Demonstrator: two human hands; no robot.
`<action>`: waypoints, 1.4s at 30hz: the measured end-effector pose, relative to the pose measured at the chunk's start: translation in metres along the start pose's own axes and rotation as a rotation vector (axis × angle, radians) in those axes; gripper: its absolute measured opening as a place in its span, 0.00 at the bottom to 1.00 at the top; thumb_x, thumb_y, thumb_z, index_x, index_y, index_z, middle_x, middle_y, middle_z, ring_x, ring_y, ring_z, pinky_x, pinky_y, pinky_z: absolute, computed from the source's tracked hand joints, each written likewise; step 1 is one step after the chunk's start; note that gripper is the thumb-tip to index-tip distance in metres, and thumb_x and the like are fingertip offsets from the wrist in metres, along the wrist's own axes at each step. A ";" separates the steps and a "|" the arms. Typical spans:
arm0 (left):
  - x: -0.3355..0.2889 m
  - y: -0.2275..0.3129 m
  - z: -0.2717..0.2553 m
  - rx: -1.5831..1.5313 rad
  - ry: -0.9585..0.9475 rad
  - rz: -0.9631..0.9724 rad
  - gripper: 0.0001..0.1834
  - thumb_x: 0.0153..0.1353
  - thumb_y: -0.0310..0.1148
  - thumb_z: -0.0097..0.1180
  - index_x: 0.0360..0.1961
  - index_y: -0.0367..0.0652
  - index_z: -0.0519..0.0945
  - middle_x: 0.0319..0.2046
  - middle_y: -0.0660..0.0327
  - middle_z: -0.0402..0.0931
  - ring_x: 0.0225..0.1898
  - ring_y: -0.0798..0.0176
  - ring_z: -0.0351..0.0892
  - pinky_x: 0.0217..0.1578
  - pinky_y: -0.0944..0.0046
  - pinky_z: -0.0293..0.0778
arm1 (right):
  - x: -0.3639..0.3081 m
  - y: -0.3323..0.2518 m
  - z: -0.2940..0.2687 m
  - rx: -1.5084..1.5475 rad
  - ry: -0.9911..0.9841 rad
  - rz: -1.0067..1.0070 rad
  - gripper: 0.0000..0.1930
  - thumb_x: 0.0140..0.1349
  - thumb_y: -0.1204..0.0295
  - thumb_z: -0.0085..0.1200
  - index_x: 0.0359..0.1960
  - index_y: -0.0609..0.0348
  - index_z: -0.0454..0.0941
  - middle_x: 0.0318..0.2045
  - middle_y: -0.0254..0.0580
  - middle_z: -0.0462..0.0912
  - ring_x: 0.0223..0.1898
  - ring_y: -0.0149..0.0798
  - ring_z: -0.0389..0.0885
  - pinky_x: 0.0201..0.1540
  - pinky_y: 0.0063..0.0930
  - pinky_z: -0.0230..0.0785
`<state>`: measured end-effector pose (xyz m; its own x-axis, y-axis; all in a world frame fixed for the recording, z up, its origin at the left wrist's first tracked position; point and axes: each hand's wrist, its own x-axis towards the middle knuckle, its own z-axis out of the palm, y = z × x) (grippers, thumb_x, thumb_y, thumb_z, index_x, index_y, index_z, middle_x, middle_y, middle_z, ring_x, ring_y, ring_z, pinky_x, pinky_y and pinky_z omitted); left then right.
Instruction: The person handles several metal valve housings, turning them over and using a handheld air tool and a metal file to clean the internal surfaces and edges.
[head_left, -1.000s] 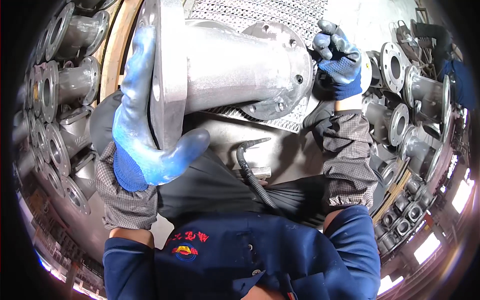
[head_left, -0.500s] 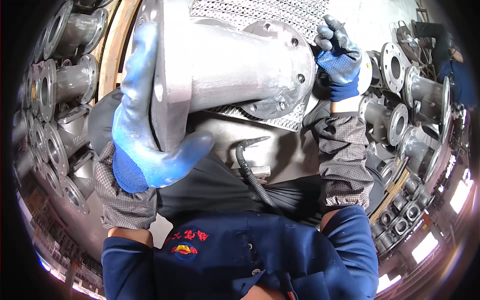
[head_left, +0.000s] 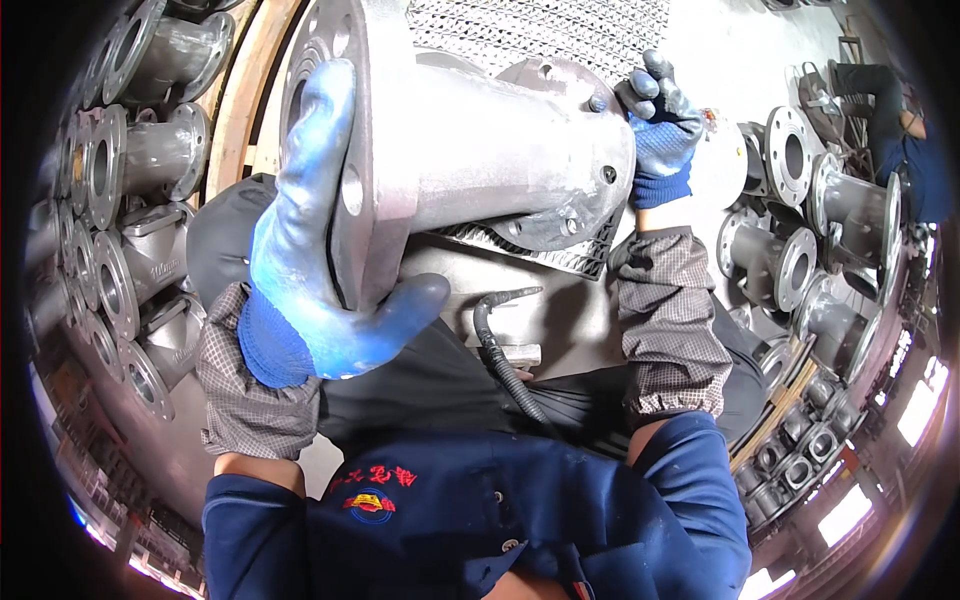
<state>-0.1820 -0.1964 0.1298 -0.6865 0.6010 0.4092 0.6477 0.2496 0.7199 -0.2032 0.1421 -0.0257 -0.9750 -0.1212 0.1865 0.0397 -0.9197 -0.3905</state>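
Note:
A grey metal flanged pipe fitting point(head_left: 500, 150) lies tilted in front of me, its larger flange at the left and a smaller drilled flange at the right. My left hand point(head_left: 315, 260), in a blue coated glove, is closed around the lower edge of the larger flange. Its fingers lie along the outer face, and the thumb is on the pipe side. At the smaller flange's right rim is my gloved right hand point(head_left: 665, 125), fingers curled. A dark bluish tip shows at a bolt hole there; the flange hides part of this grip.
Under the fitting is a perforated metal plate point(head_left: 590, 255). A black ribbed hose point(head_left: 505, 365) curves between my legs. Flanged fittings are stacked at left point(head_left: 150, 155) and right point(head_left: 770, 255). A wooden beam point(head_left: 245, 95) runs at upper left; another person point(head_left: 910, 160) is at far right.
The fitting's larger flange has shifted right and turned, showing more of its bored face. My left hand has moved right with it. My right hand has moved slightly left, against the smaller flange.

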 end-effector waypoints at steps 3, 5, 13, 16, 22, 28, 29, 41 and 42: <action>0.000 0.002 0.007 -0.061 0.041 -0.093 0.51 0.39 0.31 0.61 0.66 0.34 0.49 0.65 0.41 0.48 0.66 0.43 0.49 0.64 0.49 0.47 | -0.006 0.003 0.019 -0.091 0.178 -0.118 0.22 0.59 0.70 0.47 0.54 0.69 0.65 0.38 0.44 0.71 0.37 0.38 0.68 0.44 0.31 0.67; 0.000 0.001 0.008 -0.069 0.054 -0.089 0.50 0.42 0.32 0.62 0.66 0.34 0.50 0.65 0.41 0.49 0.66 0.43 0.49 0.64 0.49 0.47 | -0.006 -0.004 0.032 -0.253 0.302 -0.093 0.23 0.59 0.70 0.46 0.55 0.70 0.64 0.41 0.47 0.71 0.39 0.41 0.69 0.47 0.33 0.67; -0.003 0.004 0.003 0.003 0.006 -0.080 0.49 0.45 0.37 0.64 0.65 0.33 0.51 0.64 0.44 0.52 0.66 0.48 0.52 0.63 0.55 0.51 | -0.025 -0.061 0.085 -1.256 0.569 -0.185 0.25 0.65 0.62 0.40 0.57 0.69 0.63 0.43 0.54 0.79 0.44 0.43 0.79 0.48 0.31 0.73; 0.001 0.011 0.003 0.027 -0.019 -0.203 0.51 0.40 0.31 0.63 0.66 0.38 0.51 0.63 0.48 0.55 0.65 0.52 0.54 0.62 0.57 0.55 | -0.041 -0.050 0.127 -1.406 0.547 -0.015 0.19 0.65 0.70 0.41 0.54 0.66 0.68 0.40 0.47 0.80 0.40 0.33 0.79 0.41 0.22 0.74; 0.004 0.012 0.008 0.031 0.021 -0.148 0.49 0.40 0.26 0.60 0.66 0.38 0.52 0.64 0.49 0.54 0.66 0.53 0.54 0.63 0.59 0.53 | -0.063 -0.017 0.171 -2.456 0.139 0.144 0.24 0.51 0.82 0.49 0.50 0.43 0.76 0.25 0.38 0.78 0.25 0.38 0.77 0.30 0.29 0.71; 0.002 0.005 0.013 -0.111 0.091 -0.059 0.47 0.41 0.24 0.62 0.65 0.38 0.55 0.64 0.50 0.54 0.66 0.54 0.53 0.63 0.59 0.52 | -0.043 -0.009 0.164 -2.955 -0.200 0.053 0.15 0.53 0.74 0.50 0.42 0.42 0.79 0.21 0.34 0.75 0.25 0.37 0.77 0.26 0.31 0.70; 0.001 0.002 0.011 -0.150 0.067 -0.040 0.48 0.41 0.26 0.63 0.65 0.38 0.54 0.64 0.50 0.55 0.65 0.55 0.54 0.62 0.61 0.52 | -0.041 -0.008 0.163 -2.975 -0.232 0.045 0.15 0.53 0.73 0.49 0.42 0.42 0.79 0.21 0.34 0.75 0.26 0.37 0.77 0.27 0.32 0.70; -0.002 -0.001 0.011 -0.374 0.042 -0.145 0.52 0.38 0.30 0.66 0.65 0.34 0.53 0.60 0.50 0.59 0.61 0.61 0.58 0.60 0.66 0.54 | -0.025 0.010 0.176 -3.149 -0.185 0.574 0.14 0.52 0.74 0.50 0.40 0.44 0.80 0.26 0.36 0.78 0.30 0.40 0.79 0.29 0.32 0.71; 0.000 0.001 0.009 -0.338 0.042 -0.149 0.51 0.38 0.30 0.66 0.65 0.34 0.53 0.61 0.50 0.58 0.61 0.61 0.58 0.60 0.66 0.53 | -0.022 0.012 0.180 -3.153 -0.151 0.730 0.13 0.52 0.74 0.50 0.39 0.45 0.80 0.27 0.36 0.78 0.30 0.39 0.79 0.29 0.32 0.71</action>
<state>-0.1782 -0.1897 0.1258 -0.7827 0.5437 0.3031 0.3981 0.0629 0.9152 -0.1422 0.0664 0.1280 -0.9660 -0.0061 -0.2583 -0.1326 0.8697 0.4754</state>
